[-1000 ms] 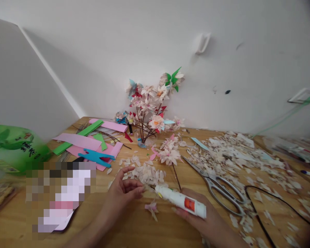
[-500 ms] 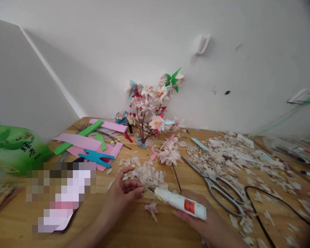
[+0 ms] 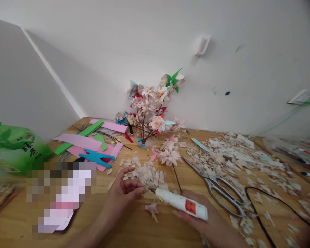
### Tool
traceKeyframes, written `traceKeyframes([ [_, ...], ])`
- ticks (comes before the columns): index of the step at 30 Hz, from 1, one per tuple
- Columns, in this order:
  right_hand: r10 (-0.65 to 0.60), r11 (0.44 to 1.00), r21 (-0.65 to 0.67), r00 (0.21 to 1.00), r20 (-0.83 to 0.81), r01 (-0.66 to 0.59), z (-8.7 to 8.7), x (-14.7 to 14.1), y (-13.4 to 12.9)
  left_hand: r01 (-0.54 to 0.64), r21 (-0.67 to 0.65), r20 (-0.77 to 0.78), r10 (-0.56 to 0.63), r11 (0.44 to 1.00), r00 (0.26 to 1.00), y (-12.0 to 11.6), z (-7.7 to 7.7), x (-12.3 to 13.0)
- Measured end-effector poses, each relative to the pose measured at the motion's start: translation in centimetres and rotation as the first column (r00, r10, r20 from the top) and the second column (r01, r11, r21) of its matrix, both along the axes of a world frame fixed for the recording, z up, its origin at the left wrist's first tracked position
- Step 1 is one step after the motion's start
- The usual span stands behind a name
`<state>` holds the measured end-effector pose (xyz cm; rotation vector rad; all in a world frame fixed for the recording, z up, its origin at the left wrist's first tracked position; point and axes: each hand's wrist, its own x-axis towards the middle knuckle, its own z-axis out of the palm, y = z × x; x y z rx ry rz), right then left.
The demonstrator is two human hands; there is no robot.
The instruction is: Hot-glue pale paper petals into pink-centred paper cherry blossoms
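My left hand [image 3: 125, 189] rests above the wooden table, its fingertips pinched on a thin dark twig [image 3: 152, 189] beside a heap of pale paper petals [image 3: 147, 175]. My right hand [image 3: 198, 215] is shut around a white glue tube [image 3: 182, 204] with an orange label, and the tube's tip points at the twig. Just ahead of that hand lies a paper blossom branch [image 3: 169, 156]. A small pink paper flower [image 3: 151, 207] sits on the table below the tube's tip.
Steel scissors [image 3: 217, 187] and a black cable [image 3: 263, 210] lie to the right among scattered paper scraps [image 3: 235, 162]. A vase of paper flowers [image 3: 144, 113] stands against the wall. Coloured paper sheets [image 3: 88, 146], a green bag [image 3: 15, 148] and a pixelated object [image 3: 60, 196] are on the left.
The whole view has shifted slightly. Both hands keep nearly the same pose, with the glue tube still held close to the twig.
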<state>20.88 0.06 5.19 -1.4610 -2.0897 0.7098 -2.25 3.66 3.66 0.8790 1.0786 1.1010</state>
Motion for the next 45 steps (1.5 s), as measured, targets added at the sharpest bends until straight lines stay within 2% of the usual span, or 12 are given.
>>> traceKeyframes([
  [3,0.047,0.998,-0.050,0.998,0.034,-0.045,0.0,0.0,0.1,-0.006,0.008,-0.005,0.006,1.000,1.000,0.0,-0.2,0.0],
  [12,0.019,0.999,-0.040,1.000,0.018,-0.018,0.3,0.5,0.3,0.029,0.022,0.021,-0.030,0.999,0.999,-0.1,-0.3,-0.1],
  [15,-0.049,0.997,-0.055,0.999,-0.010,0.049,0.1,1.8,0.5,0.033,0.008,0.041,-0.033,0.999,0.999,-0.1,-0.2,-0.2],
  [20,-0.317,0.948,-0.083,0.933,-0.172,0.306,-0.9,6.2,1.3,0.032,-0.002,0.084,-0.032,0.999,0.996,0.0,0.1,-0.5],
  [23,-0.394,0.919,-0.126,0.891,-0.225,0.374,-1.2,8.5,1.7,0.042,-0.010,0.112,-0.041,0.999,0.993,0.0,0.3,-0.6],
  [26,-0.437,0.899,-0.139,0.872,-0.219,0.416,-1.7,9.4,1.9,0.042,0.003,0.121,-0.042,0.999,0.992,0.0,0.3,-0.8],
  [30,-0.460,0.887,-0.065,0.864,-0.203,0.457,-2.9,8.8,2.1,0.012,0.034,0.135,-0.017,0.999,0.991,0.3,-0.2,-0.9],
  [34,-0.407,0.912,-0.022,0.898,-0.166,0.409,-3.6,8.0,2.3,0.000,0.057,0.140,-0.008,0.998,0.990,0.5,-0.5,-1.0],
  [37,-0.415,0.905,0.045,0.903,-0.110,0.422,-4.1,8.3,2.4,0.020,0.056,0.136,-0.027,0.998,0.990,0.7,-0.7,-1.1],
  [40,-0.457,0.877,0.129,0.887,-0.069,0.462,-4.6,9.1,2.4,0.030,0.062,0.128,-0.038,0.998,0.991,0.8,-0.7,-1.2],
  [43,-0.502,0.846,0.171,0.862,-0.065,0.505,-4.3,9.4,1.7,0.026,0.056,0.125,-0.033,0.998,0.992,0.7,-0.5,-1.2],
  [45,-0.568,0.786,0.259,0.821,-0.052,0.561,-3.3,9.0,0.9,0.014,0.045,0.123,-0.020,0.999,0.992,0.7,-0.3,-1.3],
])
